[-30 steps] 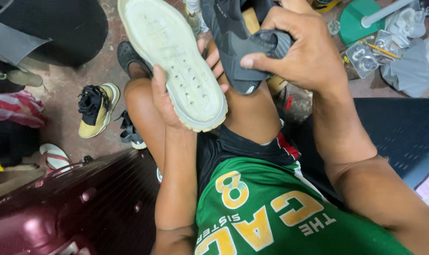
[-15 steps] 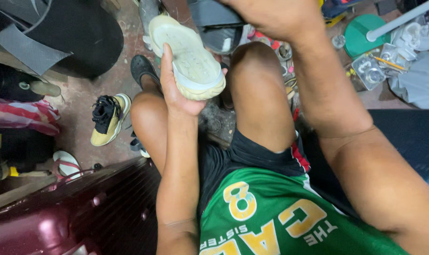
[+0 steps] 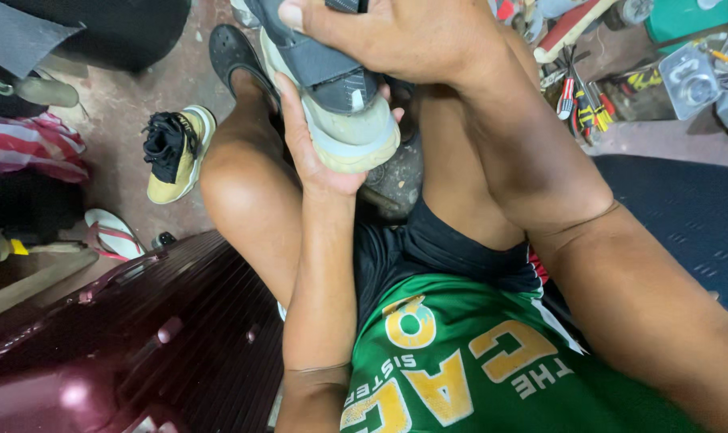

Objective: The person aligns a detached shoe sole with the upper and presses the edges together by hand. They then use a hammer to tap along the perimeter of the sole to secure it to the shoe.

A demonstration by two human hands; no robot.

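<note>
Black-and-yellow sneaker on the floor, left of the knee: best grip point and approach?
Take the black-and-yellow sneaker across its midfoot, from above, fingers on the two yellow sidewalls. It seems to lie roughly upright with the black laced upper facing the camera, so the sides are likely exposed and narrow enough to pinch. The floor around it is bare; both hands are busy with another shoe.

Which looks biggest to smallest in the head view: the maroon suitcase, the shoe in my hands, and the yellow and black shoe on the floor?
1. Maroon suitcase, largest by far, though nearest the camera.
2. Grey shoe, held between left hand and right hand.
3. Yellow and black shoe, though it lies farther away, so unsure.
</note>
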